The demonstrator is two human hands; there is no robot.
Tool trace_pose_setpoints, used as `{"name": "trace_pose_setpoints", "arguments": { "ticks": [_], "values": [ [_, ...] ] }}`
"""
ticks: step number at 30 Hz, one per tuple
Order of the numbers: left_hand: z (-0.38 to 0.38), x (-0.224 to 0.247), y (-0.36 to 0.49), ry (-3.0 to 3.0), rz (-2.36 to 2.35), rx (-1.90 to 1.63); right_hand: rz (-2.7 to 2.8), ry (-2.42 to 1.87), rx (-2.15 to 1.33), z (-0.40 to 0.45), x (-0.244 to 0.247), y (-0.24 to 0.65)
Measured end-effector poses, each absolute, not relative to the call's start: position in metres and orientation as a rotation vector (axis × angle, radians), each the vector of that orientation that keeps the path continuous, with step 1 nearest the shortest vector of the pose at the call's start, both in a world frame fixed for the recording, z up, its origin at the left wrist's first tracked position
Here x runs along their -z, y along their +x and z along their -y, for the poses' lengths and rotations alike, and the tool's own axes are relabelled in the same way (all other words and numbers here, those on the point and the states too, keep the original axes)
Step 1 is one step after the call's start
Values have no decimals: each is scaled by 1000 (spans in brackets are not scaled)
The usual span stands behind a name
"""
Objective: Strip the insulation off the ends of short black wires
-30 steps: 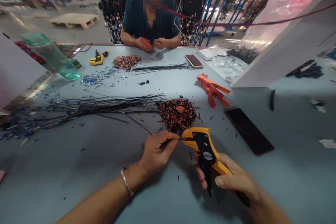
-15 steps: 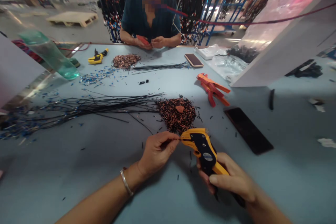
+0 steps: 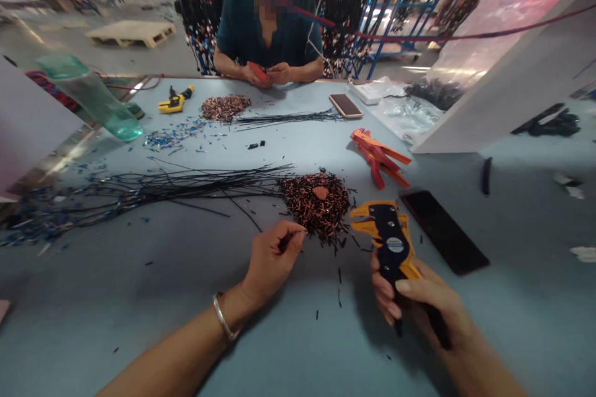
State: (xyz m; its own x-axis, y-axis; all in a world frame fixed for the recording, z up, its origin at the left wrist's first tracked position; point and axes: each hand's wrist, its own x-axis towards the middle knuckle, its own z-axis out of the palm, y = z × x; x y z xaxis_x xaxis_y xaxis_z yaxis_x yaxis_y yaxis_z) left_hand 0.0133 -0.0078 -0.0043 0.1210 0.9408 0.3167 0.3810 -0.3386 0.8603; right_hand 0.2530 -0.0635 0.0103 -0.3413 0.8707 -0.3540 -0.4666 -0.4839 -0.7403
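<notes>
My left hand (image 3: 277, 257), a silver bangle on its wrist, pinches the end of a thin black wire (image 3: 246, 214) just below a heap of black and copper-coloured scraps (image 3: 319, 201). Right of the heap, my right hand (image 3: 414, 298) is wrapped round a yellow and black wire stripper (image 3: 393, 239). The tool's jaws are apart and point left, with a gap between them and my left fingers. A bundle of black wires (image 3: 186, 189) with blue ends stretches left from the heap.
Red-orange pliers (image 3: 379, 158) and a dark phone (image 3: 444, 232) lie at the right. Across the table (image 3: 186, 322), a person (image 3: 267, 31) holds a red tool near another scrap heap (image 3: 226, 108). A green bottle (image 3: 93, 96) leans at the left; white panels flank both sides.
The stripper in my right hand has moved up and right, away from my left hand, and its jaws have opened. My left hand has shifted slightly left and up.
</notes>
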Motion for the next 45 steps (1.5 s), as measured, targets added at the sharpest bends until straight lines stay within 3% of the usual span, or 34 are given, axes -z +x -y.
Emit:
{"name": "trace_pose_setpoints", "arguments": {
  "ticks": [26, 37, 42, 45],
  "values": [
    [18, 2, 22, 1884, -1128, -1258, 1106, -859, -2140, 62, -7, 241],
    [18, 6, 23, 1890, -1166, -1202, 874, -1025, -1980, 73, -6, 229],
    [14, 5, 17, 1904, -1234, -1213, 605, -820, -2080, 72, -9, 243],
    [12, 6, 16, 1850, -1313, -1220, 438, -773, -1866, 66, -17, 261]
  ]
}}
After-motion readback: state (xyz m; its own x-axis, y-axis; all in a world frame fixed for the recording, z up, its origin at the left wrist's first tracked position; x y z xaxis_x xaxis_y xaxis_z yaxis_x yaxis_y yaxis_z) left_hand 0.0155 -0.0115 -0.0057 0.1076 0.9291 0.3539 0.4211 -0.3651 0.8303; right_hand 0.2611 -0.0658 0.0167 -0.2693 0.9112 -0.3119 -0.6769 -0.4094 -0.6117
